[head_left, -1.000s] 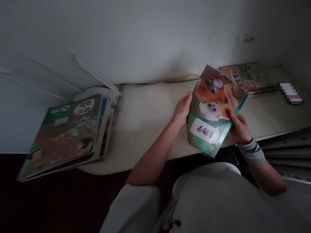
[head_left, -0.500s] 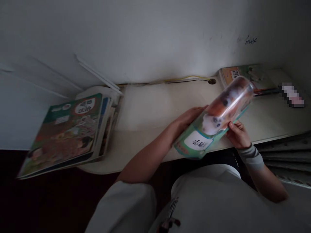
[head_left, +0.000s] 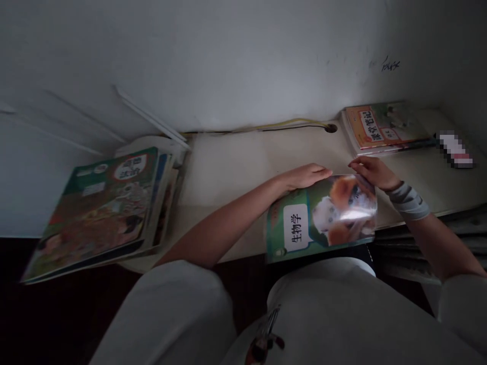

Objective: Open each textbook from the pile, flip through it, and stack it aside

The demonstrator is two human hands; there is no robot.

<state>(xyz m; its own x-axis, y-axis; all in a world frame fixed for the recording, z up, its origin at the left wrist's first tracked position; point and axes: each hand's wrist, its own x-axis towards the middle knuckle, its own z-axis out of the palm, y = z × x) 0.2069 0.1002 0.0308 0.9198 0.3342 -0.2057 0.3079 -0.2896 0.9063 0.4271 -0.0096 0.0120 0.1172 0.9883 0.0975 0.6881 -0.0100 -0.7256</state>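
Observation:
A biology textbook [head_left: 323, 215] with a glossy green cover and a photo of orange-furred monkeys lies turned sideways over the table's near edge, close to my body. Along its far edge my left hand [head_left: 306, 176] is closed on it, with the thumb towards the right and the other fingers partly hidden. My right hand [head_left: 376, 172], with a grey band around the wrist, is at the far right corner. Its fingers are bent and pinched together at the book's edge.
Several large picture-covered books [head_left: 102, 208] are stacked at the table's left end, jutting past it. At the back right are more books [head_left: 384, 126] and a pixelated object [head_left: 455, 149]. A yellow cable [head_left: 281, 122] runs along the wall to a hole [head_left: 332, 128] in the white table [head_left: 228, 162].
The textbook was tilted up and bent into a curve; now it is flatter and lower. My right hand has moved from its near side up to the far right corner.

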